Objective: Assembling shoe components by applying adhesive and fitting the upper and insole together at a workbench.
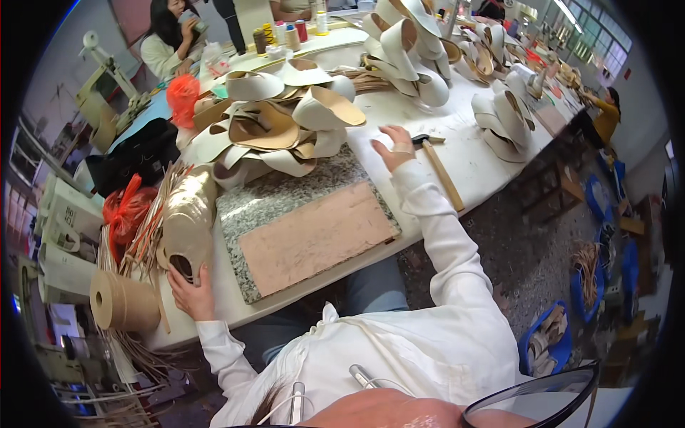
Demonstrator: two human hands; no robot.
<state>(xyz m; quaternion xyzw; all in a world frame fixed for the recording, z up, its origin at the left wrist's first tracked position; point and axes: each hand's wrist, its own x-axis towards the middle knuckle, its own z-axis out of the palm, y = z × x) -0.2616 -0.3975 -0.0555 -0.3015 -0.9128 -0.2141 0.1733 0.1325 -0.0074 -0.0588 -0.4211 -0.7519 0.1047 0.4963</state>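
My left hand grips the near end of a shiny tan tube-like roll at the table's left edge, thumb on one side and fingers on the other. A dark opening shows at that end. My right hand is open above the white table, fingers apart and holding nothing. Just right of it lies a hammer with a wooden handle and dark head. Between my hands, a pinkish-brown board rests on a speckled granite slab. A pile of white, tan-lined shoe uppers sits at the slab's far side.
More white uppers are stacked at the far middle and right. Thread spools stand at the back. A brown tape roll, leather strips and a red bag are at left. Blue baskets stand on the floor.
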